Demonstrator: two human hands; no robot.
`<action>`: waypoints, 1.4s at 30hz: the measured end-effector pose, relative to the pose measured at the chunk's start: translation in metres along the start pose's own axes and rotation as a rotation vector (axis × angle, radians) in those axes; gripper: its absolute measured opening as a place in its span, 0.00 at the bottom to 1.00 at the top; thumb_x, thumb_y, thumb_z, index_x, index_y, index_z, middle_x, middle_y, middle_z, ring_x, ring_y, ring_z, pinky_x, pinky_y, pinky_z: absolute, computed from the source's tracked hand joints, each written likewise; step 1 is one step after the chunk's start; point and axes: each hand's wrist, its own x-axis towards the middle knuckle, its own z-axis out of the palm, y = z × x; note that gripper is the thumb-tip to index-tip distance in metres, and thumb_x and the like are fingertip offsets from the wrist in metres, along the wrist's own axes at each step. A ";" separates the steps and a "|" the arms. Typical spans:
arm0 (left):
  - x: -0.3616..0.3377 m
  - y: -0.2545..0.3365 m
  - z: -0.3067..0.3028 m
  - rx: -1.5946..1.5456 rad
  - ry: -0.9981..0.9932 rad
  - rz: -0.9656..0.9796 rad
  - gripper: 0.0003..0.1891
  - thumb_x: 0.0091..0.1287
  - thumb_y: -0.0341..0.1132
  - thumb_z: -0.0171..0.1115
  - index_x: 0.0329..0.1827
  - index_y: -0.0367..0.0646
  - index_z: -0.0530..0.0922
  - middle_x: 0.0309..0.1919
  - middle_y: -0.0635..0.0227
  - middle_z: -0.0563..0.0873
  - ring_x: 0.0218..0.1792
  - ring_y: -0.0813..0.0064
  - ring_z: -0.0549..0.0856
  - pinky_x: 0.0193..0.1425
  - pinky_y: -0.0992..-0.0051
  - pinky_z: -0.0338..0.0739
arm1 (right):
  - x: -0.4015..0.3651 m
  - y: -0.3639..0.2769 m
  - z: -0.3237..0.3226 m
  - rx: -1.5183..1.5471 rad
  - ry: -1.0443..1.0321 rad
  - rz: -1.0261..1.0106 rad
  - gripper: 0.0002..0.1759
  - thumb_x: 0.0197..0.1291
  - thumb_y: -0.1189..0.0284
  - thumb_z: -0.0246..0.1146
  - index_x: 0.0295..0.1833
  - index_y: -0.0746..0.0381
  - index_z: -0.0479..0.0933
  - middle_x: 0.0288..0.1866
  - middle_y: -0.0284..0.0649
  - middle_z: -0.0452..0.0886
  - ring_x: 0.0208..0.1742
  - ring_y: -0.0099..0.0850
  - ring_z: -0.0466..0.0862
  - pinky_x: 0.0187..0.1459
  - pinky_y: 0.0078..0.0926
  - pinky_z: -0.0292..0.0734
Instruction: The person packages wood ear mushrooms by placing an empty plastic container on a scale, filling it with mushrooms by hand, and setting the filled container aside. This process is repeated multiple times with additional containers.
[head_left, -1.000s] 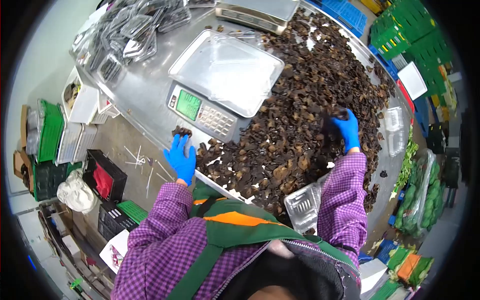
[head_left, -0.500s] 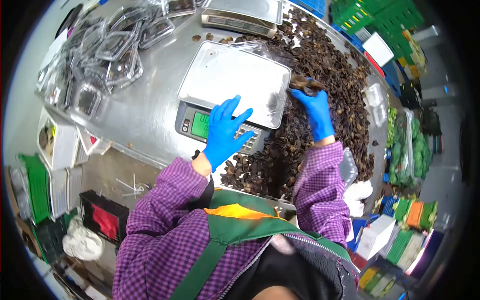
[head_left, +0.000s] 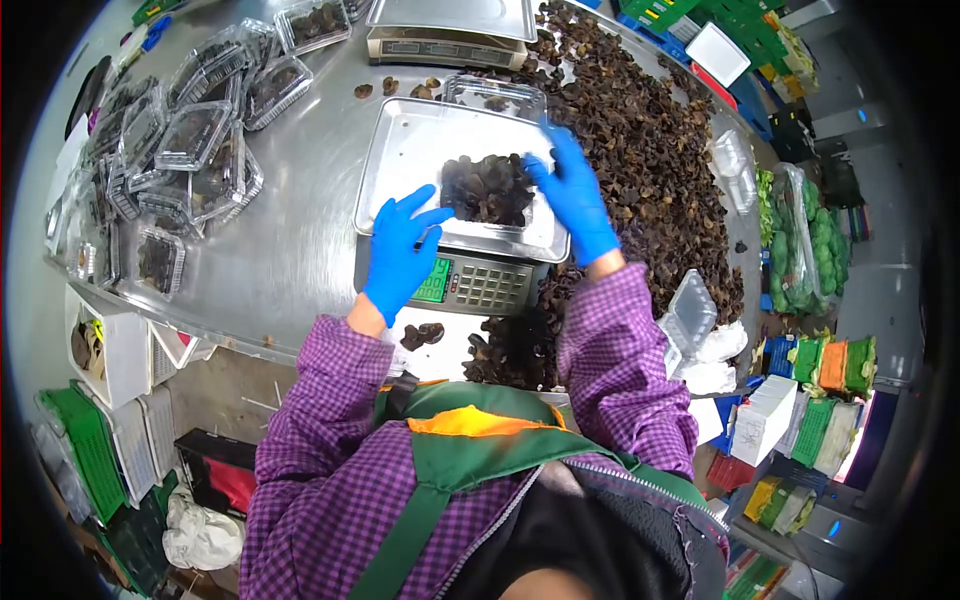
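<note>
A digital scale (head_left: 490,285) with a white tray-like pan (head_left: 400,150) stands in front of me. On the pan lies a heap of dark brown wood ear mushrooms (head_left: 488,190), apparently in the base of a clear clamshell box whose lid (head_left: 500,97) shows behind it. My left hand (head_left: 402,250), in a blue glove, hovers at the pan's front left with fingers spread, near the green display (head_left: 432,282). At the heap's right side is my right hand (head_left: 575,200), also blue-gloved, its fingers apart and slightly blurred; I see nothing held in it.
Loose mushrooms (head_left: 650,140) cover the steel table (head_left: 300,190) to the right. Several filled clamshell boxes (head_left: 195,135) are piled at the left. A second scale (head_left: 450,45) stands behind. Empty clear boxes (head_left: 690,310) lie at the right edge, near bagged green vegetables (head_left: 800,250).
My right hand has moved left from the loose mushrooms to the pan, and its handful is gone from it. A mushroom heap now shows on the pan. My left hand has shifted left.
</note>
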 end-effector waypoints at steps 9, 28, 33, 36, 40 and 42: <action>-0.040 -0.016 -0.044 -0.196 0.258 -0.278 0.13 0.64 0.23 0.59 0.50 0.43 0.84 0.55 0.62 0.83 0.58 0.69 0.80 0.65 0.70 0.69 | -0.077 0.180 -0.052 -0.782 0.065 0.386 0.39 0.51 0.63 0.71 0.70 0.59 0.66 0.67 0.52 0.69 0.63 0.51 0.72 0.61 0.44 0.71; -0.043 -0.003 -0.031 -0.387 0.299 -0.405 0.12 0.66 0.24 0.58 0.49 0.43 0.84 0.50 0.66 0.85 0.55 0.72 0.81 0.63 0.72 0.71 | -0.078 0.054 -0.093 0.285 0.319 0.243 0.11 0.60 0.81 0.62 0.48 0.67 0.79 0.47 0.36 0.83 0.47 0.22 0.80 0.49 0.19 0.76; -0.045 -0.006 -0.027 -0.463 0.278 -0.431 0.12 0.67 0.23 0.57 0.50 0.41 0.83 0.50 0.66 0.85 0.55 0.73 0.81 0.64 0.72 0.71 | -0.059 -0.011 -0.057 0.426 0.112 0.213 0.09 0.61 0.81 0.62 0.48 0.67 0.79 0.51 0.40 0.83 0.49 0.25 0.82 0.54 0.23 0.77; -0.046 -0.007 -0.027 -0.456 0.268 -0.426 0.11 0.68 0.24 0.57 0.52 0.38 0.81 0.51 0.65 0.84 0.54 0.75 0.81 0.63 0.74 0.72 | -0.043 0.001 -0.022 0.403 0.031 0.226 0.11 0.61 0.80 0.62 0.50 0.65 0.80 0.47 0.38 0.84 0.45 0.23 0.83 0.45 0.22 0.80; -0.049 -0.009 -0.032 -0.470 0.282 -0.459 0.12 0.68 0.23 0.57 0.52 0.38 0.81 0.51 0.64 0.84 0.54 0.74 0.81 0.63 0.73 0.72 | -0.034 0.005 -0.010 0.425 -0.056 0.303 0.17 0.61 0.77 0.63 0.56 0.59 0.79 0.46 0.33 0.85 0.32 0.17 0.80 0.25 0.15 0.74; -0.053 -0.013 -0.034 -0.484 0.293 -0.466 0.12 0.67 0.23 0.57 0.51 0.38 0.81 0.51 0.64 0.84 0.55 0.73 0.81 0.63 0.73 0.72 | -0.036 -0.005 -0.016 0.477 0.013 0.300 0.18 0.62 0.76 0.61 0.58 0.59 0.78 0.47 0.33 0.85 0.33 0.17 0.80 0.25 0.14 0.73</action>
